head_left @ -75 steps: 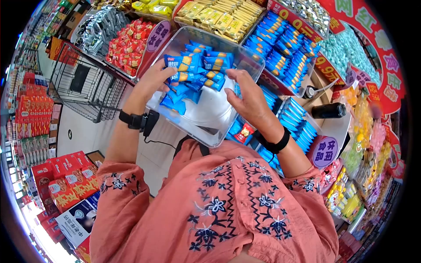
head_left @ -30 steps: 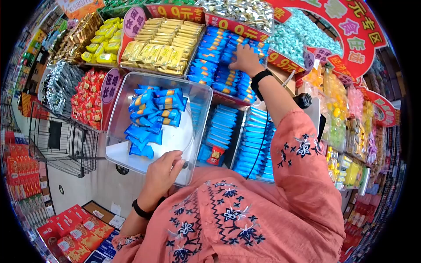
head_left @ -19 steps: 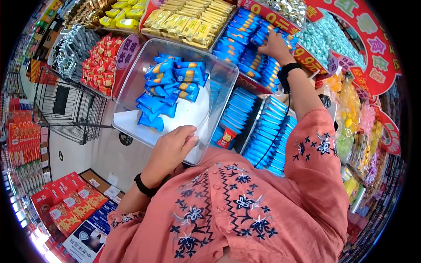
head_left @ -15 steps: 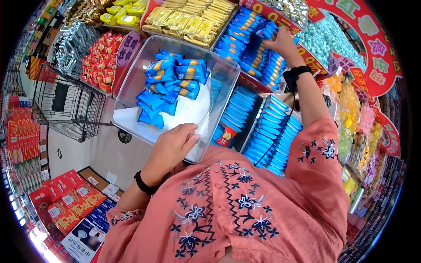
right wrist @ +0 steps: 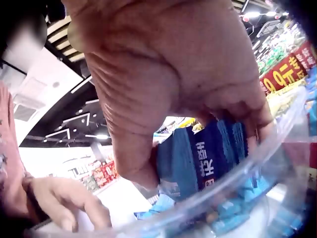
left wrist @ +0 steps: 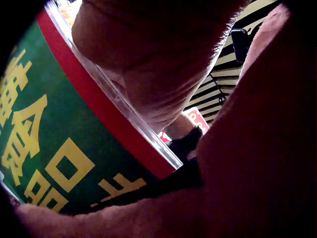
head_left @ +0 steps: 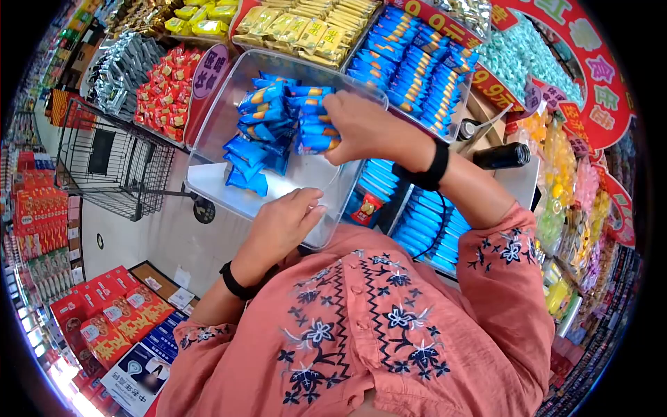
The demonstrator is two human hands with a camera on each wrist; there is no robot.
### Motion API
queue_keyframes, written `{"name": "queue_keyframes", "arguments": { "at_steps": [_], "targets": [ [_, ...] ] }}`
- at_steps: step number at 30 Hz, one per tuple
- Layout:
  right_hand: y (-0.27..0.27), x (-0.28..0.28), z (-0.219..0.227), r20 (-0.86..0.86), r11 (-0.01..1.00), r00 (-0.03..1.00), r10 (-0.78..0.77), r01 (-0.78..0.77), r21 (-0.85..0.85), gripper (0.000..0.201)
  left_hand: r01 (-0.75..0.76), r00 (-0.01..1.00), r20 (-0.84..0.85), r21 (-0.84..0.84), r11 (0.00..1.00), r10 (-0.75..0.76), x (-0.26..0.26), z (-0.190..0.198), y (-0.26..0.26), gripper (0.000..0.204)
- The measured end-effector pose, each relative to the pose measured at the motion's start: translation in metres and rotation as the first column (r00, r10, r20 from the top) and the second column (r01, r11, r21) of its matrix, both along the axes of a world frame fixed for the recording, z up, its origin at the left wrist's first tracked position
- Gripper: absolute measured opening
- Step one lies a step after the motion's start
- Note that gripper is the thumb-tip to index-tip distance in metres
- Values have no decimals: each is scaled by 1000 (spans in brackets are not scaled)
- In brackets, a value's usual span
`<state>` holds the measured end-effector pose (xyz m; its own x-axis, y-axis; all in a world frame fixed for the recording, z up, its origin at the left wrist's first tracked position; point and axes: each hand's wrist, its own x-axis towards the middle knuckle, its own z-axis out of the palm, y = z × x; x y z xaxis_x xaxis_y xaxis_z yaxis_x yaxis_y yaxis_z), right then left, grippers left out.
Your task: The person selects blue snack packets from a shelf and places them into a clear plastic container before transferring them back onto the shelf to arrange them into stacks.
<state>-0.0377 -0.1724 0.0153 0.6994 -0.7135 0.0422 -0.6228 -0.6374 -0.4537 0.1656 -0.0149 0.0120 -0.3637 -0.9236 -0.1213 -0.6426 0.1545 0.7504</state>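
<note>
My right hand [head_left: 379,132] grips a stack of blue snack packets [head_left: 316,132] between thumb and fingers, inside a clear plastic bin [head_left: 212,182]. White characters show on the gripped packets [right wrist: 200,153] in the right wrist view. Left of them lies a loose heap of similar blue packets [head_left: 250,154] on the bin's white bottom. At the near side, my left hand [head_left: 286,222] rests over the bin's edge with relaxed fingers, holding no packet. The left wrist view shows the bin's green label [left wrist: 74,134] with yellow characters close by the hand.
Behind on the right stands a bin of blue packets in rows [head_left: 417,69]. Flat blue packets [head_left: 431,226] and one red packet [head_left: 367,208] sit right of the clear bin. Gold packets [head_left: 299,31], a black bottle [head_left: 501,156] and a shopping cart [head_left: 114,163] surround the area.
My right hand has come left and toward me from the far blue-packet bin to the clear bin, carrying a stack of packets. My left hand has stayed at the near edge since one second ago.
</note>
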Motion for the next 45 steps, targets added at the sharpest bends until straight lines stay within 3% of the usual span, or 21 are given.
{"name": "queue_keyframes", "arguments": {
  "at_steps": [3, 5, 10, 13, 14, 19, 21, 23, 27, 31, 35, 41, 45],
  "targets": [
    [3, 6, -20, -68, 999, 997, 20, -18, 41, 61, 3, 1000, 9, 4, 1000, -3, 0, -1, 1, 30],
    [4, 5, -37, -93, 998, 996, 13, -18, -57, 55, 8, 1000, 16, 3, 1000, -8, 0, -1, 0, 30],
    [7, 5, -39, -266, 997, 964, -26, 4, -83, 62, 22, 999, 40, 6, 1000, -22, -1, 1, 0, 30],
    [6, -3, -33, -135, 980, 990, 29, -55, -192, 62, 33, 997, 70, 2, 999, -33, -2, -1, 0, 31],
    [2, -6, -26, -108, 990, 994, 18, -33, -139, 56, 19, 998, 62, -34, 999, -17, -2, -7, 1, 32],
    [-44, -53, 21, 316, 966, 936, -154, 209, -149, 38, 12, 998, 58, 49, 999, -15, -6, 6, -2, 31],
    [-76, -93, 19, 330, 927, 906, -263, 332, -173, 38, 9, 998, 65, 88, 996, -15, -7, 9, -3, 31],
    [-111, -145, -1, 251, 820, 881, -401, 468, -331, 39, 11, 998, 54, 76, 997, -15, -7, 10, -3, 32],
    [-130, -226, -20, 141, 689, 771, -621, 622, -372, 48, 3, 999, 50, 91, 996, -8, -6, 9, -3, 32],
    [-142, -261, -37, -10, 597, 649, -761, 695, -401, 59, -2, 998, 66, 116, 993, -6, -7, 10, -5, 32],
    [-151, -273, -45, -100, 574, 591, -800, 708, -411, 66, -14, 998, 57, 125, 992, 7, -7, 9, -4, 31],
    [-169, -298, -71, -53, 592, 617, -785, 721, -360, 77, -31, 998, 54, 109, 994, 25, -9, 10, -4, 29],
    [-161, -288, -56, -202, 613, 585, -785, 692, -381, 83, -33, 997, 77, 99, 995, 25, -12, 11, -5, 28]
  ]
}}
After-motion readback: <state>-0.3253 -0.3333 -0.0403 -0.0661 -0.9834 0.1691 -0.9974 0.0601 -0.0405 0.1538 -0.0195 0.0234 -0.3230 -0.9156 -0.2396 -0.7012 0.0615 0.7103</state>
